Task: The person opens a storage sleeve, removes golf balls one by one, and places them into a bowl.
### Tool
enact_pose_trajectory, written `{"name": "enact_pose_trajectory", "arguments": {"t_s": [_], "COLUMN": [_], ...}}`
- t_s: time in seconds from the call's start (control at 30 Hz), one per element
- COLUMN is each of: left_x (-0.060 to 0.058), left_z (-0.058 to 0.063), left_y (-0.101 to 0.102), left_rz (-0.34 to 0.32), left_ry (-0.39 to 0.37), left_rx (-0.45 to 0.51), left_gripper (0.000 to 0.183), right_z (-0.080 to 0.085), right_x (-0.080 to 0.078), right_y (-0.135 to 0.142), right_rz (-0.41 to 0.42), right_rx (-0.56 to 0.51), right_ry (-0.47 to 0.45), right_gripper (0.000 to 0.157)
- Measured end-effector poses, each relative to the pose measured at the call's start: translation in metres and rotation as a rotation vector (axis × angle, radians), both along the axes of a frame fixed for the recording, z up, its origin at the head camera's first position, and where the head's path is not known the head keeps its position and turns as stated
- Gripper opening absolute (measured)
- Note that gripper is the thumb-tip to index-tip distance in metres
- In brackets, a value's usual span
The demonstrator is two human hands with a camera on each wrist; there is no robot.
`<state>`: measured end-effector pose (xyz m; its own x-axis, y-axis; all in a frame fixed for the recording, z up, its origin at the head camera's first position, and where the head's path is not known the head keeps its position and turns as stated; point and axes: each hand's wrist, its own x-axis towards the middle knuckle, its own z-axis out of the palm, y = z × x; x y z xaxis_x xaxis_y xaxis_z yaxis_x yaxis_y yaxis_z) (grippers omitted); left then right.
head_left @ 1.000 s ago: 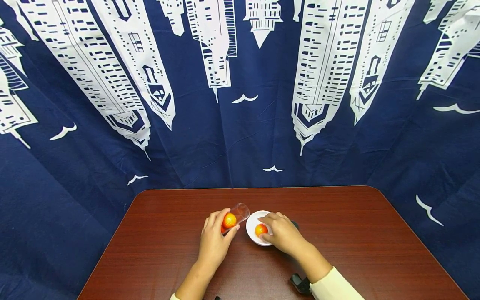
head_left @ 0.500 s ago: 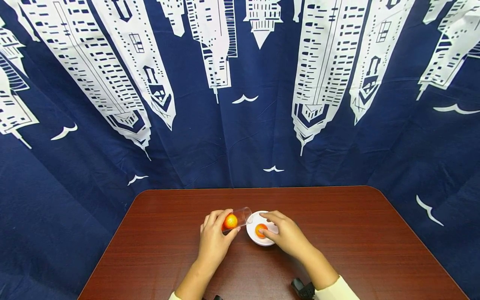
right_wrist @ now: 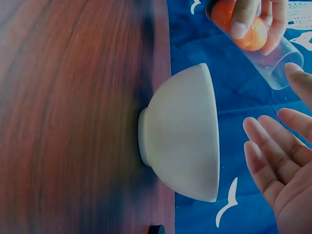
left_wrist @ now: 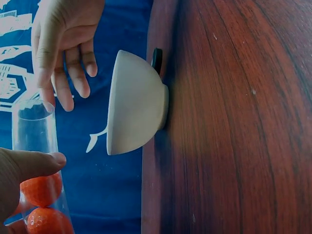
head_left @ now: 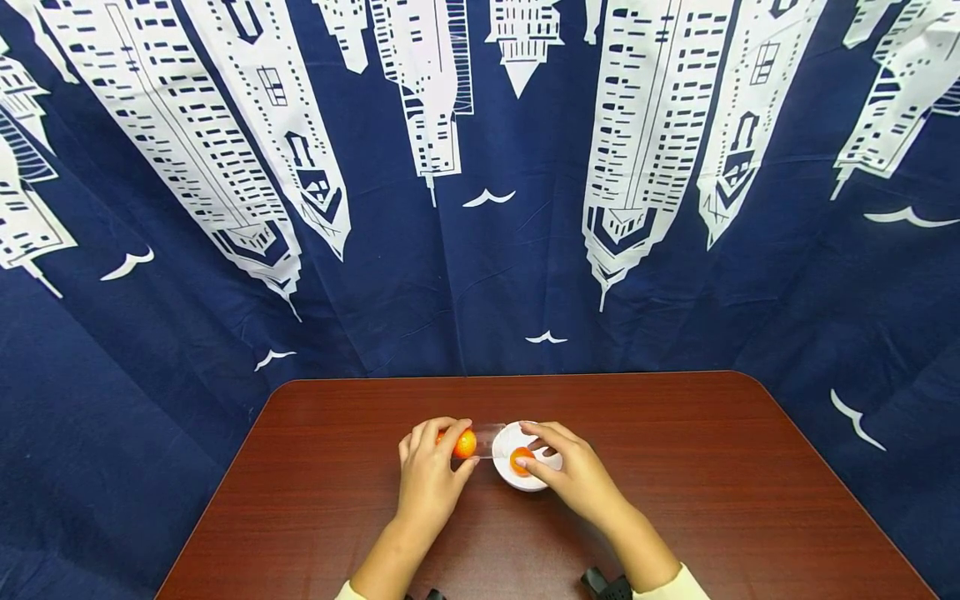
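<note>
Only from the head view can I see the orange ball (head_left: 521,453) inside the white bowl (head_left: 503,456); the wrist views show just the bowl's outer wall, yet they reveal the right hand (head_left: 576,469) up above the rim, fingers loose, gripping nothing. The left wrist view shows two balls (left_wrist: 42,190) end to end in the clear cup (left_wrist: 35,136); from the head, fingers mostly hide one. The left hand (head_left: 430,477) grasps that cup. Seen from the head, its long axis runs nine to three o'clock, mouth toward three, raised by the bowl's ten o'clock edge.
</note>
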<state>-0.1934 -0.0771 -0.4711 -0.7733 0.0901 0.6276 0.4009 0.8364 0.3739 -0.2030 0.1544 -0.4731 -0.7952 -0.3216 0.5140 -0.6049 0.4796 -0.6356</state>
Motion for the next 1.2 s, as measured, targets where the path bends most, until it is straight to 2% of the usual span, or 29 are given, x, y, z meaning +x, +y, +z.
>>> {"name": "enact_pose_trajectory", "arguments": {"t_s": [0.17,0.43,0.73,1.0,1.2], "left_x": [0.0,0.0,-0.001,-0.002,-0.001], "left_z": [0.002,0.002,0.005,0.003,0.003], "left_y": [0.0,0.001,-0.001,-0.002,-0.002], "left_rz": [-0.011,-0.028,-0.071,-0.075,-0.075], "left_ry": [0.034,0.107,0.146,0.162,0.147], "left_rx": [-0.08,-0.192,-0.205,-0.213,-0.194], "left_gripper": [0.057,0.058,0.059,0.06,0.06], "right_z": [-0.002,-0.005,-0.007,-0.009,-0.009], "right_x": [0.003,0.007,0.009,0.01,0.01], "right_y": [-0.003,-0.008,-0.01,-0.011,-0.011], "right_rz": [0.012,-0.036,0.014,0.023,0.02], "right_rx": [-0.045,-0.045,-0.095,-0.12,-0.149], "right_ry": [-0.02,-0.072,-0.14,-0.122,-0.163], "right_gripper": [0.05,0.05,0.051,0.046,0.045]}}
